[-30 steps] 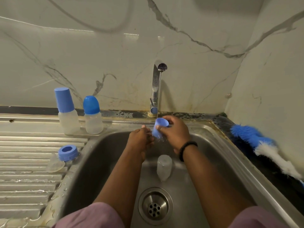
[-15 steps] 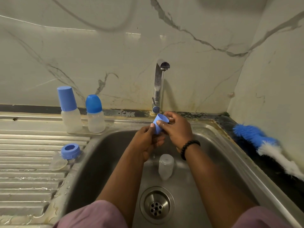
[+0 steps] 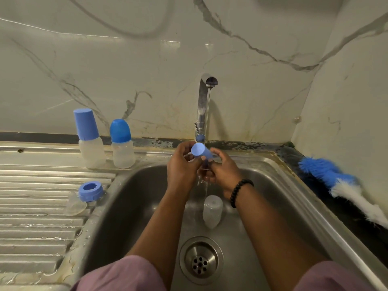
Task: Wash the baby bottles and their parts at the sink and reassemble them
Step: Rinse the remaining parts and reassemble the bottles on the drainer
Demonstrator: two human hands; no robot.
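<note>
Nearest to the camera, two pink sleeves (image 3: pixel 126 274) frame the steel sink (image 3: pixel 273 185), and its round drain (image 3: pixel 201 260) with small holes sits at the bottom. A little farther, a clear plastic bottle body (image 3: pixel 212 210) lies in the basin just beyond the drain, with its long axis running away from the camera.

Above it, both hands meet under the tap. The left hand (image 3: pixel 182 166) and the right hand (image 3: pixel 222 171) hold together a blue cap (image 3: pixel 200 153). The fingers of both hands are curled around it. The cap is a smooth, matte, tapered cylinder; its long axis is tilted, with the closed flat end pointing up and to the left. A thin stream of water falls below the hands. The right wrist carries a black bead bracelet (image 3: pixel 240 191).

On the ribbed steel drainboard (image 3: pixel 31 206) at the left, a blue screw ring (image 3: pixel 91 191) lies beside a clear soft teat (image 3: pixel 74 206). Farther back stand two upright translucent bottles: a bottle with a tall cap (image 3: pixel 89 139) and a bottle with a round cap (image 3: pixel 121 143).

At the right, a fluffy blue and white bottle brush (image 3: pixel 340 185) lies along the wall. Behind all stands the chrome faucet (image 3: pixel 203 108) against the marble-patterned wall (image 3: pixel 147 70).
</note>
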